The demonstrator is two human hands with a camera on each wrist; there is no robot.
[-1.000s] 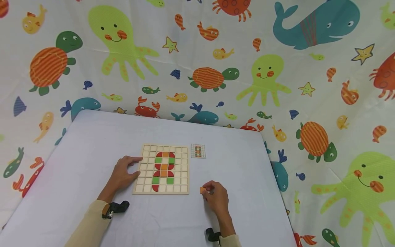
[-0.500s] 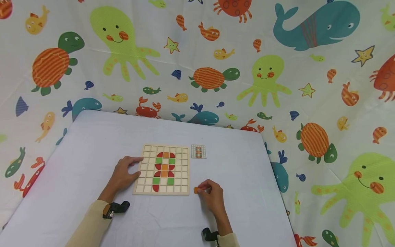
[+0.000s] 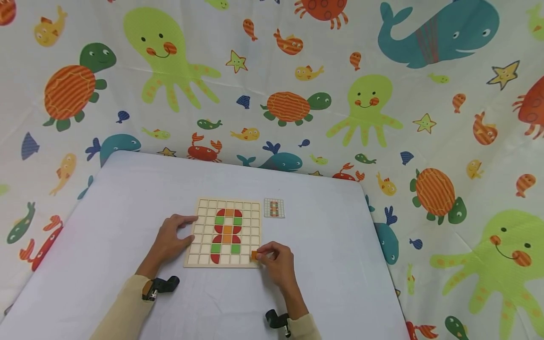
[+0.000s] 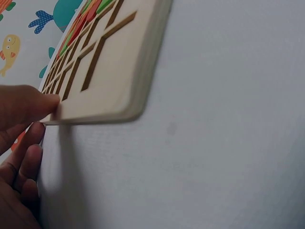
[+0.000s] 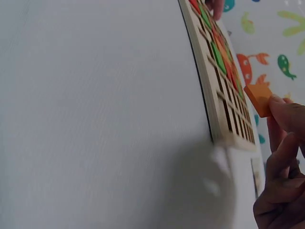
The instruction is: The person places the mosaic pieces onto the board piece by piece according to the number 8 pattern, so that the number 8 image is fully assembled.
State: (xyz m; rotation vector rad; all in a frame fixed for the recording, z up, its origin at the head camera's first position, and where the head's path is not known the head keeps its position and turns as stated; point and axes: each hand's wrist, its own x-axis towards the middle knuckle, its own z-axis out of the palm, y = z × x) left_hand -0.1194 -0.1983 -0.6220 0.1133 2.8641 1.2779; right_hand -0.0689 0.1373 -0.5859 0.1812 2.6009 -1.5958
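Note:
A square wooden grid board [image 3: 221, 266] lies on the table, with red, green and orange pieces set in its middle columns. My left hand [image 3: 169, 238] holds the board at its left side, index finger and thumb spread along that edge. In the left wrist view the thumb [image 4: 45, 106] lies on the rim, with the other fingers curled below it. My right hand [image 3: 277, 263] pinches an orange square tile [image 5: 259, 99] between thumb and fingers. From the head, the tile overlaps the board's lower right corner; the right wrist view shows it raised above the board.
A small pattern card [image 3: 274, 208] with a printed coloured grid lies just right of the board's upper corner. White cloth covers the table [image 3: 323, 226]. Behind it hangs a curtain [image 3: 297, 71] printed with sea animals. Both wrists wear black camera mounts [image 3: 166, 284].
My right hand has moved left with the orange tile, from beside the board to over its lower right corner. The left hand and the board have stayed put.

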